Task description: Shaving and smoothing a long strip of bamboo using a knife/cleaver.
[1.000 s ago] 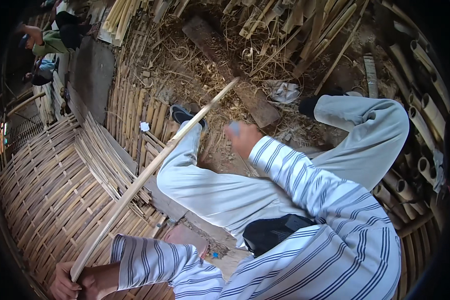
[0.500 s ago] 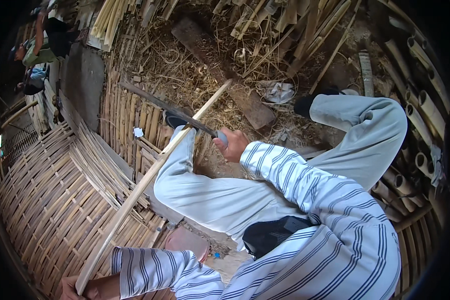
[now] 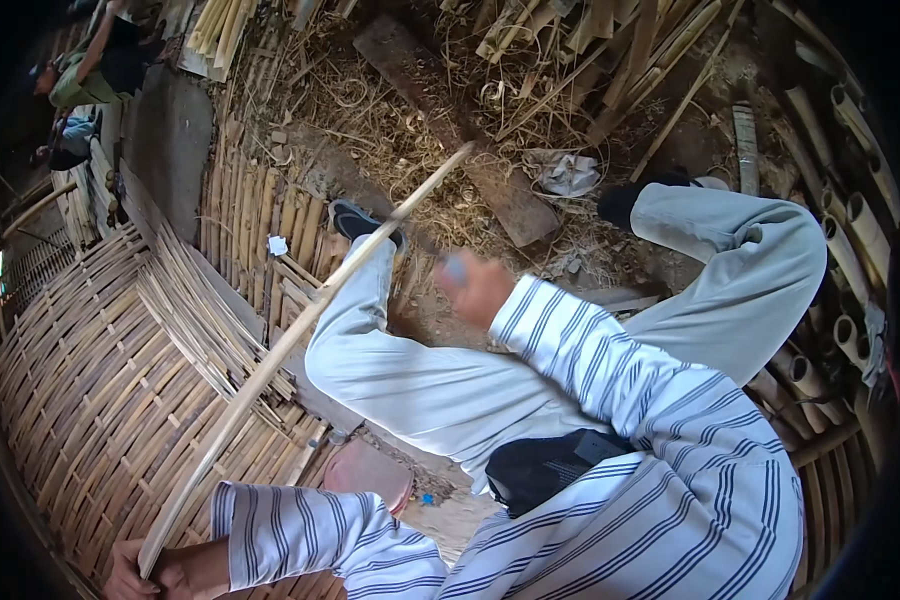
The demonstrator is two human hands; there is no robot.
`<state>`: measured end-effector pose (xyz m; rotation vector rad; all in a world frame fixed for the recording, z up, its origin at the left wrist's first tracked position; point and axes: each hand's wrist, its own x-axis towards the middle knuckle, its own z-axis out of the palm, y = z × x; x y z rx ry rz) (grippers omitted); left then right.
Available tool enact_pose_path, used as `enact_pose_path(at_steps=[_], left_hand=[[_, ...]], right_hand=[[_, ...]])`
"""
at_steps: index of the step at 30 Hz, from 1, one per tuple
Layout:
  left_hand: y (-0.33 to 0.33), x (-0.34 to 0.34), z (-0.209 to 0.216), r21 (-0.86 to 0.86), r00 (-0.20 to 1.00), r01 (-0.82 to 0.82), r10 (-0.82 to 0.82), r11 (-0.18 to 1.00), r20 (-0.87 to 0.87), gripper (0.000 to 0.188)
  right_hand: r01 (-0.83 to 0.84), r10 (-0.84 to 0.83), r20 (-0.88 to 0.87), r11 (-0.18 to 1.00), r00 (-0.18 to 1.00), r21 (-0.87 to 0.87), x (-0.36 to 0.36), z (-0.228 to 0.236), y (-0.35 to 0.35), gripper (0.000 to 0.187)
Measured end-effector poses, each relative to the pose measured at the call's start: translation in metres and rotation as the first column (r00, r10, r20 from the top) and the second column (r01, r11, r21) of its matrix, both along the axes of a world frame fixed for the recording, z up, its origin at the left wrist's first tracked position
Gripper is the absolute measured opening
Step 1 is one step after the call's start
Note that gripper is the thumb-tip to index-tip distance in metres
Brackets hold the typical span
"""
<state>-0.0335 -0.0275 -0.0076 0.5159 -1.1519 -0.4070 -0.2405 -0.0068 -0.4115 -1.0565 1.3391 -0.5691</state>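
A long pale bamboo strip (image 3: 255,385) runs slantwise from the lower left across my left shin to the shavings-covered ground. My left hand (image 3: 160,572) is closed round its near end, at the lower left. My right hand (image 3: 475,290) is in the middle, right of the strip and apart from it, smeared by motion. Its fingers wrap the grey handle of a knife (image 3: 456,268); the blade is too blurred to make out. The strip's middle passes over my trouser leg (image 3: 355,330), next to my sandalled foot.
A woven bamboo panel (image 3: 100,370) spreads over the left. A dark wooden plank (image 3: 500,190) lies among shavings ahead, with crumpled plastic (image 3: 568,174) beside it. Split bamboo (image 3: 660,70) is heaped beyond; bamboo tubes (image 3: 860,225) are stacked at right. Another person (image 3: 85,80) is at upper left.
The knife blade, which lay across the strip, has come off it; my right hand has moved slightly right and blurred. My left hand still holds the strip's end. The view has shifted slightly.
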Motion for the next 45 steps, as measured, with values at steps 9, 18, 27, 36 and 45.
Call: enact_pose_path(at_steps=[9,18,27,36,45], left_hand=[[-0.002,-0.015,-0.003,0.037,0.975,0.213,-0.215,0.976,0.056,0.03],[0.02,0.051,0.003,0.056,0.995,0.061,-0.056,0.997,-0.088,0.036],[0.026,0.049,0.014,0.093,0.998,-0.036,0.041,0.995,-0.05,0.042],[0.011,0.014,-0.008,0.039,0.833,0.549,-0.55,0.835,0.062,0.03],[0.032,0.034,0.0,0.035,0.968,0.242,-0.239,0.97,-0.078,0.03]], right_hand=[[0.039,-0.037,0.018,0.993,0.999,-0.114,0.01,-0.013,-0.003,0.042],[-0.027,0.005,-0.095,0.973,0.995,-0.229,0.011,-0.064,-0.025,0.046],[0.034,-0.034,0.005,0.999,0.999,0.031,0.019,-0.016,-0.016,0.059],[-0.277,0.228,-0.198,0.921,0.953,-0.273,0.001,0.046,-0.02,0.057],[-0.177,0.188,0.064,0.973,0.98,-0.149,0.002,0.101,0.004,0.046]])
